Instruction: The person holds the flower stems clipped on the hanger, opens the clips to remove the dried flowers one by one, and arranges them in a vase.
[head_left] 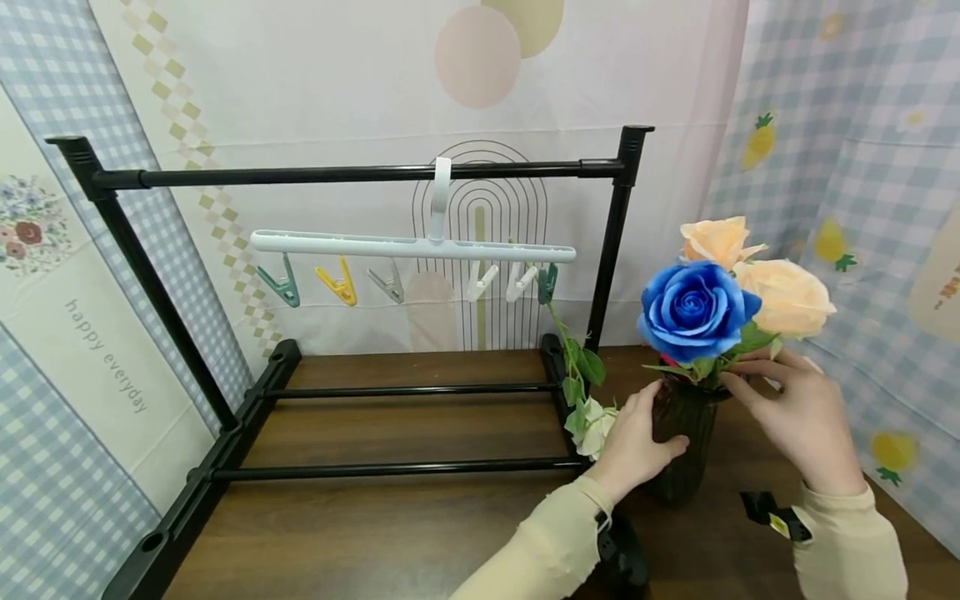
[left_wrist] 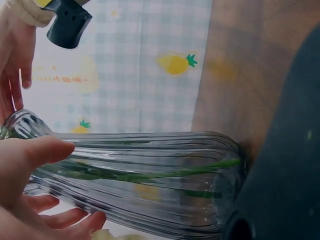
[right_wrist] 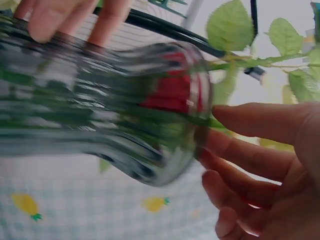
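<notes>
A ribbed clear glass vase (left_wrist: 150,175) stands upright on the table and holds a blue rose (head_left: 693,308), two peach roses (head_left: 787,296) and green stems. Something red (right_wrist: 172,87) shows through its neck. My left hand (head_left: 637,442) holds the vase's side, thumb in front and fingers round the left. At the vase mouth, my right hand (head_left: 798,408) pinches a green stem (right_wrist: 216,123) between thumb and fingers, by the rim. Left of the vase, a white rose (head_left: 596,429) hangs head down from a green clip (head_left: 548,283).
A black rack (head_left: 375,175) stands left of the vase, its feet on the brown table (head_left: 390,533). From its top bar hangs a pale blue hanger (head_left: 412,247) with several clips, among them a yellow clip (head_left: 337,283). Printed cloths (head_left: 862,167) form the back and side walls.
</notes>
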